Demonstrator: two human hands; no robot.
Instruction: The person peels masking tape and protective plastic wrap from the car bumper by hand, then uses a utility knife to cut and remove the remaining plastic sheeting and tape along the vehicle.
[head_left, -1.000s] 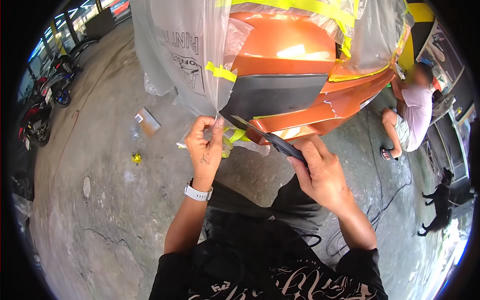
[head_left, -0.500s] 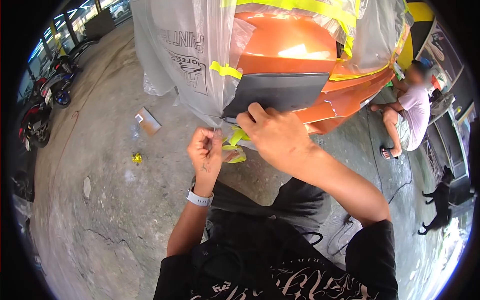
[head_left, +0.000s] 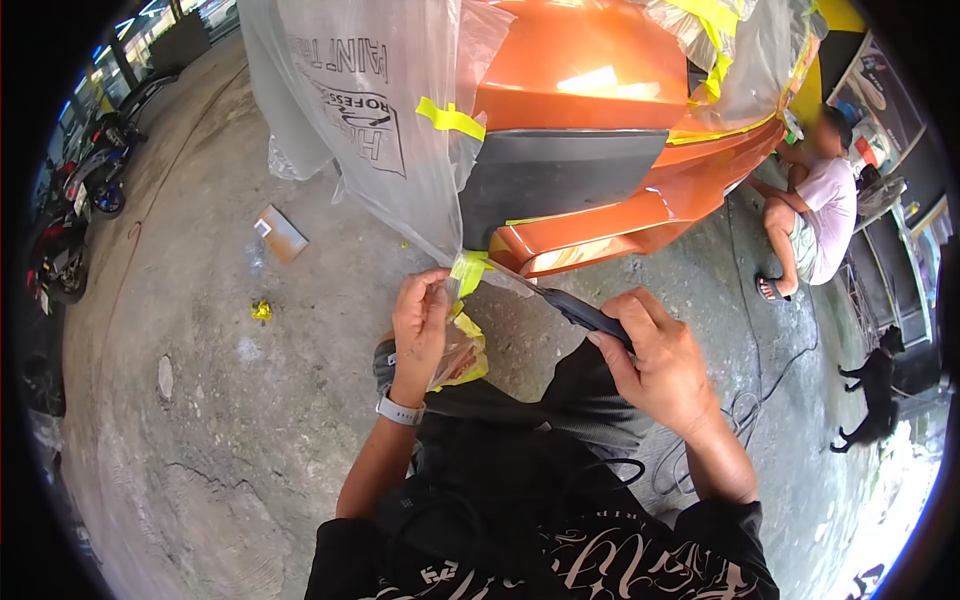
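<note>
My right hand is closed around the dark handle of a utility knife. Its thin blade points left, reaching the yellow masking tape and the plastic edge. Pinched in the fingers of my left hand is the lower edge of the clear plastic masking film. A loose strip of film with yellow tape hangs beside that hand. Just above stands the orange car bumper with a dark grey panel, partly covered by film and tape.
A person in a light shirt squats at the right by the car. A black cat stands on the concrete floor, near a cable. Motorcycles stand far left. A flat piece of cardboard and crumpled yellow tape lie on the floor.
My right hand has moved down and right, away from the panel's corner, and the knife now shows. My left hand has shifted slightly down, still at the film. The view has shifted slightly.
</note>
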